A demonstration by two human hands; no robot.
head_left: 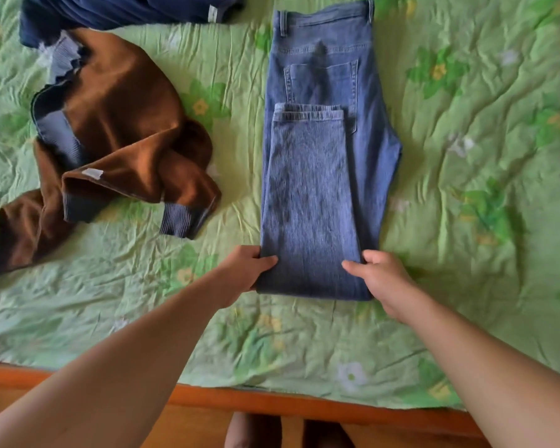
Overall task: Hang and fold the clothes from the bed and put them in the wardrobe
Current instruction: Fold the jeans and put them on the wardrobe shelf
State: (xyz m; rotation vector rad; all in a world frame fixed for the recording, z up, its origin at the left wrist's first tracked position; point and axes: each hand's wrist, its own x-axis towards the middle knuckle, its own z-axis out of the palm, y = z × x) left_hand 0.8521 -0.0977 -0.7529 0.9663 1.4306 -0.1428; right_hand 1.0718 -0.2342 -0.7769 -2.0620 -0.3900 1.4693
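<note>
A pair of blue jeans (320, 176) lies on the bed, legs folded up over the seat so the hems reach the back pocket. My left hand (243, 273) grips the near left corner of the fold, thumb on top. My right hand (382, 276) grips the near right corner the same way. A brown sweatshirt (117, 130) with grey ribbed cuffs lies crumpled to the left of the jeans. A dark navy garment (117, 11) lies at the far left edge.
The bed wears a wrinkled green flowered cover (466, 189). Its orange wooden frame (272, 402) runs along the near edge, with the floor and my feet below it. The wardrobe is out of view.
</note>
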